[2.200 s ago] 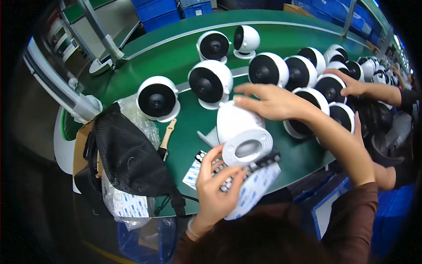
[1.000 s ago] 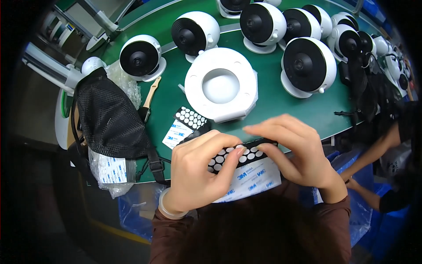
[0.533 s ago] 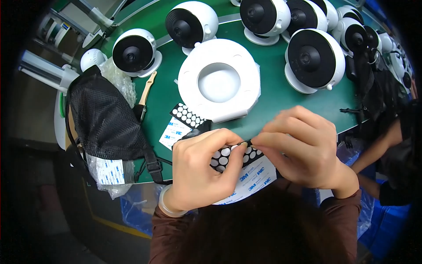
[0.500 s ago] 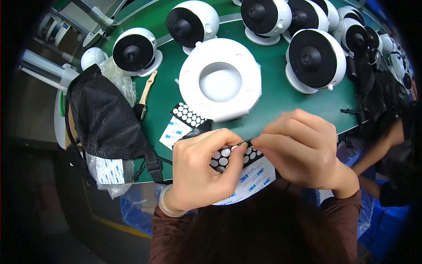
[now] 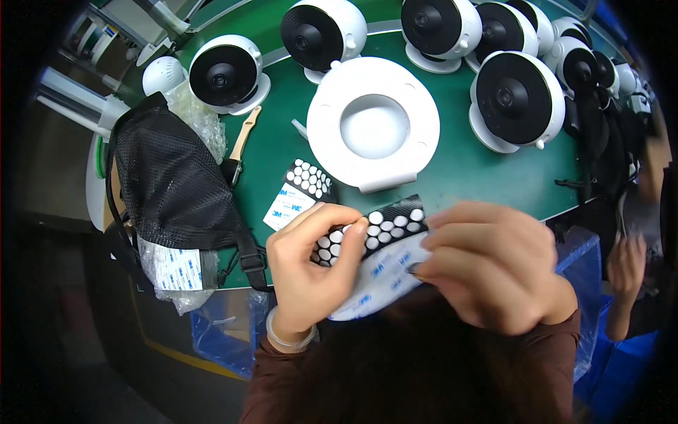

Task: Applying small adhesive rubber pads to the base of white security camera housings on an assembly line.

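My left hand point(image 5: 311, 265) pinches a sheet of round adhesive pads point(image 5: 385, 230) between thumb and fingers. The sheet's upper strip is black with rows of white discs; its lower part is pale backing paper printed in blue. My right hand point(image 5: 491, 265), blurred by motion, is curled just beside the sheet's right end. A small dark bit shows at its fingertips, too smeared to name. Beyond both hands lies a white ring-shaped housing point(image 5: 325, 134) with a round recess in its middle. A second pad sheet point(image 5: 289, 205) rests on the green table, left of the housing.
Several white ball-shaped cameras with black fronts, one at the right point(image 5: 519, 99), stand along the back and right. A black mesh bag point(image 5: 176, 184), bubble wrap point(image 5: 205, 124) and a wooden-handled brush point(image 5: 245, 138) lie at the left. Another person's hand point(image 5: 625, 265) is at the far right.
My right hand has come away from the pad sheet, slightly rightward and nearer me. More of the black strip shows. The view has shifted a little.
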`<state>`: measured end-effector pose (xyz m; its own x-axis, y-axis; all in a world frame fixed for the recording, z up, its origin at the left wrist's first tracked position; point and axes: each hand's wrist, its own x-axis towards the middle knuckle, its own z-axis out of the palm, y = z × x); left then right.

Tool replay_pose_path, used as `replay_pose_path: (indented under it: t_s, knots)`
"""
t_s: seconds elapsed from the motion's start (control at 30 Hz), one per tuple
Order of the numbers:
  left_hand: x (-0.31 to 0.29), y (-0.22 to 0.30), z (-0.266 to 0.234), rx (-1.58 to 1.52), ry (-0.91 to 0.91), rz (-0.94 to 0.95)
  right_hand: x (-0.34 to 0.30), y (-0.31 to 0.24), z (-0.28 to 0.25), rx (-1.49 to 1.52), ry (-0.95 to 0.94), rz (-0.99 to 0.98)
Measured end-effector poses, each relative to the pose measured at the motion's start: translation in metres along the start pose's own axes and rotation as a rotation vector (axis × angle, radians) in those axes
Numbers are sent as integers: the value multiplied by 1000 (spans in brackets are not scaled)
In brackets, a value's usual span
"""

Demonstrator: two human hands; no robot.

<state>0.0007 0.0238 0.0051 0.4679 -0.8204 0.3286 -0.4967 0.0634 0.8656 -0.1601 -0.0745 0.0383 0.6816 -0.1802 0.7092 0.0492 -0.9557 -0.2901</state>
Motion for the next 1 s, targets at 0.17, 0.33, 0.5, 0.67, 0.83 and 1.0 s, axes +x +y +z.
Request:
replay_pose_path:
  t_s: [0.17,0.33,0.5,0.67,0.83,1.0]
  knots:
    - [4,-8,0,-31,-117,204,22,25,-9,123,92,524]
    - [12,-4,10,-7,-10,196,24,31,-4,217,36,648]
    - [13,-6,11,-21,-13,235,23,32,1,174,37,638]
    - [13,-6,12,-39,-23,233,23,30,3,141,33,633]
    - [13,-9,11,-30,-10,241,23,31,7,100,7,633]
    - [11,-5,9,-23,-10,252,23,27,9,46,44,595]
